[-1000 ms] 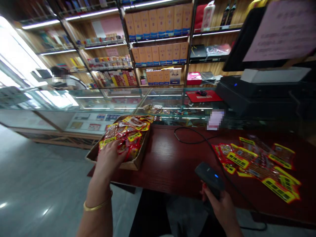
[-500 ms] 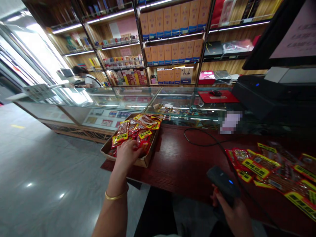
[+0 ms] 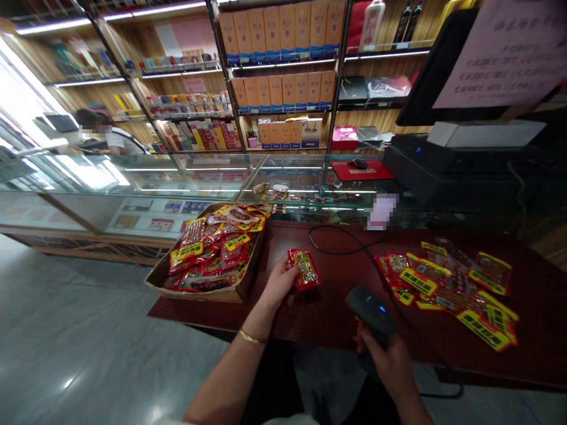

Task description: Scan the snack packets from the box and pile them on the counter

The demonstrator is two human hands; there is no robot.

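Observation:
Between the thumb and fingers of my left hand (image 3: 280, 283) is a small red snack packet (image 3: 303, 268) with a shiny gold and purple face, held above the dark red table (image 3: 328, 319). My right hand (image 3: 390, 357) is wrapped around the handle of a black barcode scanner (image 3: 371, 311) with a blue light on top. To the left, an open cardboard box (image 3: 234, 293) is filled with red and yellow snack packets (image 3: 221, 260). Several more packets (image 3: 447, 280) lie in a loose pile on the table to the right of the scanner.
A black cable (image 3: 341, 252) loops over the table. Behind it stand a glass display counter (image 3: 305, 177), a red mouse pad (image 3: 376, 170) and a monitor (image 3: 425, 77) with a pink notice. Another person (image 3: 119, 141) is at the far left, before stocked shelves.
My left hand has come out of the box and moved right with a snack packet in its fingers. The right hand still grips the scanner. The view has turned to the right.

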